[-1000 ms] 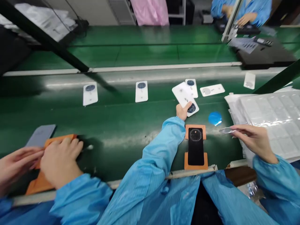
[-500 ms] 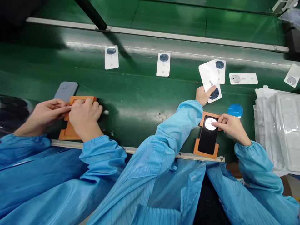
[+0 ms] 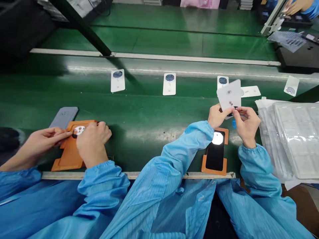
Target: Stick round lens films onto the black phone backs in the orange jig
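At the bench's [image 3: 144, 132] near edge, a black phone [image 3: 215, 156] lies in an orange holder [image 3: 204, 164], a white disc [image 3: 217, 138] on its upper end. To the left, a co-worker's hands [image 3: 92, 142] work over another holder [image 3: 68, 152]. Just beyond the phone, the left hand [image 3: 216, 116] grips a white card [image 3: 229, 94], raised and tilted; the right hand [image 3: 247, 125] pinches the dark disc [image 3: 235, 108] at its lower end. Trays [image 3: 296, 136] lie to the right. Farther off, more cards [image 3: 169, 87] lie in a loose row.
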A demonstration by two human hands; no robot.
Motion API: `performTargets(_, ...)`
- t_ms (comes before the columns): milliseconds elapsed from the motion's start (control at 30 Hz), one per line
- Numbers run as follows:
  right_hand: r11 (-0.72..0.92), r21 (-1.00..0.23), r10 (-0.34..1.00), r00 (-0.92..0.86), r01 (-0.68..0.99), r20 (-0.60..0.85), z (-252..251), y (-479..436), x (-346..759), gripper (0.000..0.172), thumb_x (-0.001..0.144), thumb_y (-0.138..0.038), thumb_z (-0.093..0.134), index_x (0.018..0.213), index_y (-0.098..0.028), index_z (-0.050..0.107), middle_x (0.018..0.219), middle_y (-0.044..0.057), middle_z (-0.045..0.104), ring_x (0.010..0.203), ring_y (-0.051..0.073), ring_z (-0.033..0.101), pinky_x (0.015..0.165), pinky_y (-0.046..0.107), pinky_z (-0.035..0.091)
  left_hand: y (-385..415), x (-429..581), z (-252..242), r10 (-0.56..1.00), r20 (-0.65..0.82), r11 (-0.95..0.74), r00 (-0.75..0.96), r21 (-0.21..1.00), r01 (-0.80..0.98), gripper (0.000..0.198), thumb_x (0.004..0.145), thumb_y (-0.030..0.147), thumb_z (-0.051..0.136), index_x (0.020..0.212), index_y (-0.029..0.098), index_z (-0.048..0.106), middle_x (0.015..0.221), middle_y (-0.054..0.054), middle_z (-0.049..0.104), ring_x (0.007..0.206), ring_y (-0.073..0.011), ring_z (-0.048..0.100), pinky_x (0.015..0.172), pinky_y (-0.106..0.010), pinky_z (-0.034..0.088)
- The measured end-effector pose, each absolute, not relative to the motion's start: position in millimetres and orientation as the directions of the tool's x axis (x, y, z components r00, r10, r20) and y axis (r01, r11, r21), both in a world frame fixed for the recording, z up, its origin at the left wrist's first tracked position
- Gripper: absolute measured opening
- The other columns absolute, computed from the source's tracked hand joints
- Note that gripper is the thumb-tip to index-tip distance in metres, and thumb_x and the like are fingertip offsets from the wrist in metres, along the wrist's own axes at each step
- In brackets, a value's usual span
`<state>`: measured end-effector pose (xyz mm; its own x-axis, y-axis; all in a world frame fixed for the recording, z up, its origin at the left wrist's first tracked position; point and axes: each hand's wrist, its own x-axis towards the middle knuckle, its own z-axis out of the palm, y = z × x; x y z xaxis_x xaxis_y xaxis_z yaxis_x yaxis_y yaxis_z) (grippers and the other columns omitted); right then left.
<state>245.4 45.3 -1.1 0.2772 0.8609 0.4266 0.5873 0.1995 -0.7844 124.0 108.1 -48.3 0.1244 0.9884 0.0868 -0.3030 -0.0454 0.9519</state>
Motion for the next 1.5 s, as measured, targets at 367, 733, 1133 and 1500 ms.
performTargets(367,0.245,-0.715,0.769,0.318,0.655,0.555,-12.9,50.9,245.0,0.014,0.093,-0.034,0.067,0.090,-0.022,0.074,0.094,0.006,0.076,0.087,0.021,0.074,0.079,0.037,0.067,81.1,126.3,-42.7,0.969,0.205,-0.167,0.139,0.956,-0.241,0.064,0.091,0.071,0.062,0.117,0.014,0.077,0.120,-0.012,0.078,0.117,-0.0273,0.071,0.103,-0.035,0.054)
performTargets(733,0.267,-0.710,0.753,0.319,0.652,0.576,-11.5,52.1,242.8,0.010,0.091,-0.029,0.069,0.087,-0.022,0.074,0.096,0.007,0.077,0.091,0.022,0.075,0.080,0.037,0.067,78.8,126.7,-43.8,0.967,0.222,-0.187,0.124,0.952,-0.243,0.058,0.093,0.067,0.062,0.119,0.017,0.076,0.124,-0.011,0.076,0.125,-0.0282,0.068,0.109,-0.037,0.051)
performTargets(1133,0.264,-0.730,0.760,0.329,0.631,0.560,-12.5,51.0,244.5,0.011,0.092,-0.030,0.068,0.087,-0.022,0.074,0.096,0.007,0.076,0.092,0.022,0.074,0.081,0.038,0.066,77.1,127.4,-45.0,0.966,0.228,-0.193,0.124,0.950,-0.245,0.056,0.093,0.066,0.062,0.117,0.018,0.076,0.124,-0.010,0.076,0.126,-0.0280,0.067,0.109,-0.037,0.051)
performTargets(1500,0.243,-0.701,0.749,0.329,0.671,0.575,-15.5,52.8,244.4,0.009,0.092,-0.026,0.065,0.087,-0.023,0.072,0.097,0.007,0.076,0.094,0.022,0.074,0.080,0.038,0.065,72.8,126.8,-41.8,0.956,0.255,-0.232,0.144,0.960,-0.157,0.056,0.094,0.069,0.060,0.117,0.021,0.076,0.122,-0.008,0.075,0.121,-0.0267,0.069,0.107,-0.036,0.052)
